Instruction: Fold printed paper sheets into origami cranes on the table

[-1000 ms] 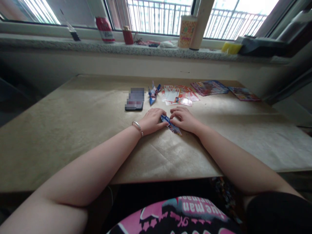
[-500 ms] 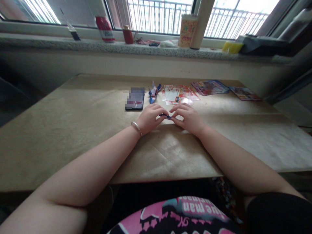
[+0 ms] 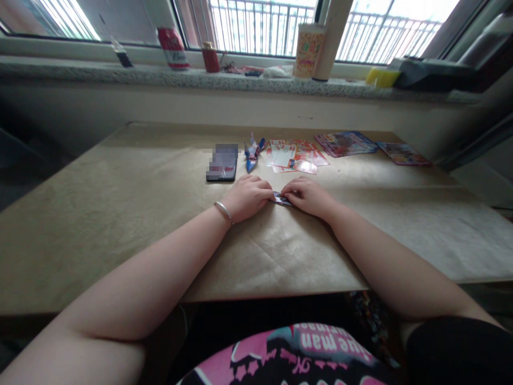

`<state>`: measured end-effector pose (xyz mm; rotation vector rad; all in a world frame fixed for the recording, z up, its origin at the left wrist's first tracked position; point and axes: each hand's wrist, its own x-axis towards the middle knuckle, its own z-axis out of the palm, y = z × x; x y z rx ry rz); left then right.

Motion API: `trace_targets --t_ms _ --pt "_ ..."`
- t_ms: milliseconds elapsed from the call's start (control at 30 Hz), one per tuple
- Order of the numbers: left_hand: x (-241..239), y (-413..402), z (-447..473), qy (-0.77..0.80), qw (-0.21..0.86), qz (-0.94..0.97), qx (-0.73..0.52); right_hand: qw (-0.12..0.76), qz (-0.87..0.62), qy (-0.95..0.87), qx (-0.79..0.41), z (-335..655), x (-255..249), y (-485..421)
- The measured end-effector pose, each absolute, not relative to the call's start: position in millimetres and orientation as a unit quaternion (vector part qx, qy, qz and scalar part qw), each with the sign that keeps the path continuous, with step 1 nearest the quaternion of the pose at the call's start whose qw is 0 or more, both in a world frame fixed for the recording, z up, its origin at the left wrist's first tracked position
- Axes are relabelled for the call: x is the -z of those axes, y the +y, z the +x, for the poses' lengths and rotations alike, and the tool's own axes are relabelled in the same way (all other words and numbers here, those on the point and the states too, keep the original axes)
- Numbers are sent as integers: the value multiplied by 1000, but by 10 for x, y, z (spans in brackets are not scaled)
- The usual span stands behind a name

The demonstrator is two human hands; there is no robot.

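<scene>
My left hand [image 3: 249, 197] and my right hand [image 3: 308, 195] rest side by side on the brown paper-covered table [image 3: 120, 214]. Between their fingertips lies a small folded piece of printed paper [image 3: 281, 200], mostly hidden; both hands pinch and press it against the table. A silver bracelet sits on my left wrist. Just beyond the hands lie a finished folded paper figure [image 3: 252, 152] in blue and red, and a dark phone [image 3: 222, 162] to its left.
Loose colourful printed sheets [image 3: 294, 156] lie behind the hands, with two more stacks [image 3: 345, 143] at the back right. The stone window sill [image 3: 200, 77] holds a red can [image 3: 173, 48], a small red jar, a paper cup [image 3: 308, 51] and a yellow sponge.
The folded paper, flat on the table a second ago, was lifted between my fingertips and now lies pressed on the table again, looking smaller. Both hands stayed close together.
</scene>
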<state>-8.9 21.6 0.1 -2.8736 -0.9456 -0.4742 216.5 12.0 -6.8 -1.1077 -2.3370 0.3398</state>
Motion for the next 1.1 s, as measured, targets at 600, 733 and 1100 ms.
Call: trace_targets --t_ms 600,733,1100 --pt "4 168 -90 -346 32 -927 141 234 -356 -900 -88 2183 77 115" --pt "40 183 -72 -366 -2 -919 144 223 -355 -906 -57 2181 40 97" --pt "-71 125 -102 -364 -24 -930 48 148 -351 -923 44 2125 -73 16"
